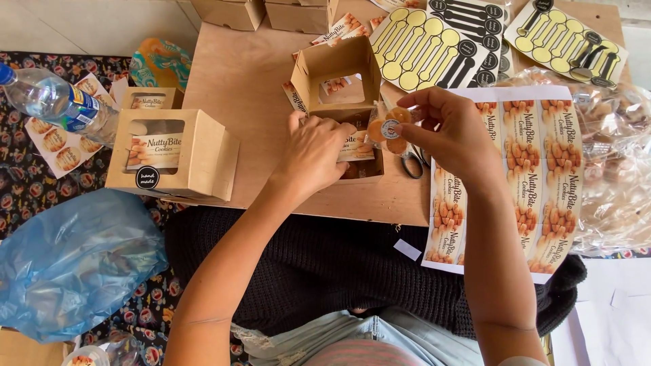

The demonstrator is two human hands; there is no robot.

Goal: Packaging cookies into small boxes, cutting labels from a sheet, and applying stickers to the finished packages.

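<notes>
Left hand (313, 152) presses flat on open brown cardboard window box (342, 88), steadying it. Right hand (451, 132) pinches small clear cookie packet with round sticker (388, 129) just above box. Risk: loose pinch lets packet slip onto scissors (411, 165) below.

Both bare forearms reach forward from the bottom of the view, the left hand (313, 154) lying palm-down with fingers curled and the thumb tip raised, while the right hand (453, 132) is held a little higher, wrist bent inward, thumb and fingertips pinched together.
</notes>
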